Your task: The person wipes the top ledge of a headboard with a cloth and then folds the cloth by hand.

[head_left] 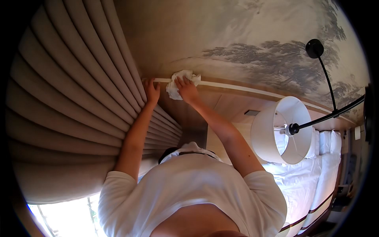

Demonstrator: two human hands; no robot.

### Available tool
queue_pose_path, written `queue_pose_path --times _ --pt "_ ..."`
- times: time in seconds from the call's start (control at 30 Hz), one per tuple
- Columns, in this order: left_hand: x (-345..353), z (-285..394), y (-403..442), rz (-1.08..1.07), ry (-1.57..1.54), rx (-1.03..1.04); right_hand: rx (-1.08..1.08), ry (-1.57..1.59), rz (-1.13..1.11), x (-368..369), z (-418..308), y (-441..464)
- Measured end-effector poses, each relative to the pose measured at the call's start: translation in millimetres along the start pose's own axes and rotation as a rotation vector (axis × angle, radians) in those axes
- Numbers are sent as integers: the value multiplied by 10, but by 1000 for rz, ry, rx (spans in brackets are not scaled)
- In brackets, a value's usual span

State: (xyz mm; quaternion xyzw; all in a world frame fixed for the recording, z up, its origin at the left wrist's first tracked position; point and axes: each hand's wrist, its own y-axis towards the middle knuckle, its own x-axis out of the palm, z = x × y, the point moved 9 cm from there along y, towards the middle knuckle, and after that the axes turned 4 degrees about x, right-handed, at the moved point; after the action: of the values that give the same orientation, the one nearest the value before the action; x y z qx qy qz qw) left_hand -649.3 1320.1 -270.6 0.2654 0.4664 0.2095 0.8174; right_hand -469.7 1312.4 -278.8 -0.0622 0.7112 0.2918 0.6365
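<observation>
My right hand (187, 89) lies flat with its fingers spread on a crumpled white cloth (173, 91), pressing it against a narrow white ledge (225, 85) along the wall panel. To its left, my left hand (152, 90) rests with its fingertips at the left end of the same ledge, right beside the curtain, and holds nothing. The wooden panel (205, 96) lies below the ledge. What is under the cloth is hidden.
Pleated brown curtains (79, 79) fill the left side. On the right, a white lampshade (264, 130) hangs from a black arm (327, 81) near the patterned wall (252, 35). Beyond it is a bed with white bedding (292, 189). A window shows at bottom left.
</observation>
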Motion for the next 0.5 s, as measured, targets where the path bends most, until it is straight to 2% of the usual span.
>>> queue_pose_path --times 0.23,0.3,0.5 --pt "-181 -118 -23 -20 -109 6 -53 29 -36 105 -241 204" --pt "-202 -19 -55 -45 -55 156 -59 39 -56 112 -308 269" --pt "-186 20 -91 -100 -74 181 -70 105 -95 80 -300 266"
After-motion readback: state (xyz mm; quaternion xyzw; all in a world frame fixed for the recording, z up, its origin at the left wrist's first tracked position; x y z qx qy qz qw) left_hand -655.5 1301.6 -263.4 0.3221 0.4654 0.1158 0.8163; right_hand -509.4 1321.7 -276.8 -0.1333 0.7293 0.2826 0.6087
